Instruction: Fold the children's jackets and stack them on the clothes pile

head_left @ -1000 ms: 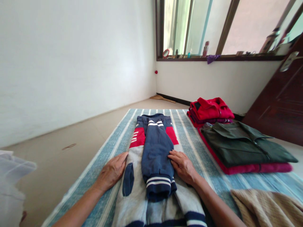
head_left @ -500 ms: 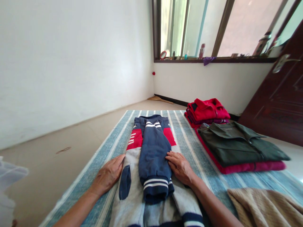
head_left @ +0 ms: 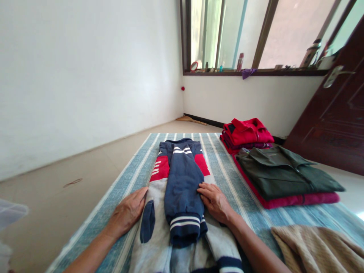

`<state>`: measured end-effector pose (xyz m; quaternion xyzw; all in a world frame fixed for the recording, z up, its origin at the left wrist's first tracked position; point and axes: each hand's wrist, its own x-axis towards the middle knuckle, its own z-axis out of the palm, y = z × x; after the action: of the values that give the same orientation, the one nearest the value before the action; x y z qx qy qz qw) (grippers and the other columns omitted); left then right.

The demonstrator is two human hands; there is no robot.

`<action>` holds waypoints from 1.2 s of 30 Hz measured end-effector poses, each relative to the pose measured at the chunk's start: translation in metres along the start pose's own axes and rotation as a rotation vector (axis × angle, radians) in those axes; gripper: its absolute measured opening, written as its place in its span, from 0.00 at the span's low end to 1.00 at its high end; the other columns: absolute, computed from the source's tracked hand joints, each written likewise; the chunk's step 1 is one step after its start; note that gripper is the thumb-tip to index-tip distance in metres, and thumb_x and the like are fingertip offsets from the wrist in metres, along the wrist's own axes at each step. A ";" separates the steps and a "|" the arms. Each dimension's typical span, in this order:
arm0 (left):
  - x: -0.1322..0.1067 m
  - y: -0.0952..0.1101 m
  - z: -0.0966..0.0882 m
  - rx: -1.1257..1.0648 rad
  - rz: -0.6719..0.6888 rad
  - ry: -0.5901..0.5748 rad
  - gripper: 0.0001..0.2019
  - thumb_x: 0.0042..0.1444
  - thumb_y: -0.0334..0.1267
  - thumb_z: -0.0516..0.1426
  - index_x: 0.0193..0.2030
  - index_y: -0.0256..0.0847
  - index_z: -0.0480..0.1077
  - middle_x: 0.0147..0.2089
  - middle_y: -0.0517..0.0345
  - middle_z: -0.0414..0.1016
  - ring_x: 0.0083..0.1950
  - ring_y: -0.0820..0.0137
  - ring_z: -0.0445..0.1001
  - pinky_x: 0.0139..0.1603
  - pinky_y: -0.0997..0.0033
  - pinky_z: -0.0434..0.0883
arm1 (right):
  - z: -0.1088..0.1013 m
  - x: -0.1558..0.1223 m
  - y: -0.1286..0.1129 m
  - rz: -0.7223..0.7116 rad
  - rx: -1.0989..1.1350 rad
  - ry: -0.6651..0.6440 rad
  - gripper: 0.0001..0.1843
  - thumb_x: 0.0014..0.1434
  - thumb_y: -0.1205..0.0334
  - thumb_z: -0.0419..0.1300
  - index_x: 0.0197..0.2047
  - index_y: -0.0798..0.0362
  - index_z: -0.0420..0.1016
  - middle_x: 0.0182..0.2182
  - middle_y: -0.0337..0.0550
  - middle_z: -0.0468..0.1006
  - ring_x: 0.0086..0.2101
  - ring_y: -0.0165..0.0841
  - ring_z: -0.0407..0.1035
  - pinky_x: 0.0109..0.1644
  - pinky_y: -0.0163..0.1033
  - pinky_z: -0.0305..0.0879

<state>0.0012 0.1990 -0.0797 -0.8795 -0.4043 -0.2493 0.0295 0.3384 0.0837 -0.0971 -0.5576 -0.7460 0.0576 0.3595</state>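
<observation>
A navy, red and grey sweatshirt [head_left: 182, 189] lies folded lengthwise on a blue striped mat [head_left: 227, 170], its navy sleeves laid down the middle. My left hand [head_left: 126, 212] rests flat on the garment's left edge, fingers stretched out. My right hand [head_left: 214, 203] lies flat on the right edge, fingers extended beside the navy sleeve cuff. Neither hand grips anything.
A dark green jacket on a magenta garment [head_left: 284, 178] is stacked at right, with a folded red pile [head_left: 246, 132] behind it. A beige knit [head_left: 318, 248] lies at the lower right. A dark door [head_left: 332, 113] stands right; a cluttered windowsill [head_left: 256, 70] runs behind.
The view has drifted slightly to the right, so everything sits a little further left. Both hands stay flat on the sweatshirt's edges with almost no movement.
</observation>
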 end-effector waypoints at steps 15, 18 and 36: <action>0.000 0.004 -0.004 -0.001 0.011 -0.018 0.19 0.63 0.47 0.44 0.49 0.45 0.71 0.50 0.47 0.79 0.48 0.54 0.79 0.50 0.56 0.75 | 0.000 0.000 0.000 0.001 0.003 -0.005 0.17 0.66 0.63 0.51 0.53 0.47 0.75 0.56 0.46 0.74 0.57 0.40 0.66 0.62 0.53 0.60; 0.000 0.004 -0.004 0.005 0.012 -0.022 0.19 0.63 0.47 0.44 0.49 0.44 0.71 0.50 0.47 0.79 0.48 0.55 0.79 0.50 0.57 0.75 | 0.000 -0.001 0.000 0.004 0.006 -0.004 0.17 0.66 0.63 0.51 0.54 0.47 0.75 0.56 0.46 0.74 0.57 0.40 0.66 0.62 0.54 0.60; -0.002 -0.002 0.003 0.018 0.002 -0.029 0.20 0.64 0.47 0.44 0.51 0.42 0.72 0.51 0.48 0.79 0.50 0.59 0.78 0.53 0.61 0.74 | -0.001 -0.001 -0.001 0.006 0.008 -0.015 0.17 0.66 0.64 0.51 0.53 0.48 0.75 0.56 0.47 0.74 0.57 0.41 0.66 0.62 0.54 0.59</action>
<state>-0.0001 0.1993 -0.0835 -0.8832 -0.4058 -0.2328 0.0319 0.3384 0.0821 -0.0966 -0.5581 -0.7467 0.0661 0.3558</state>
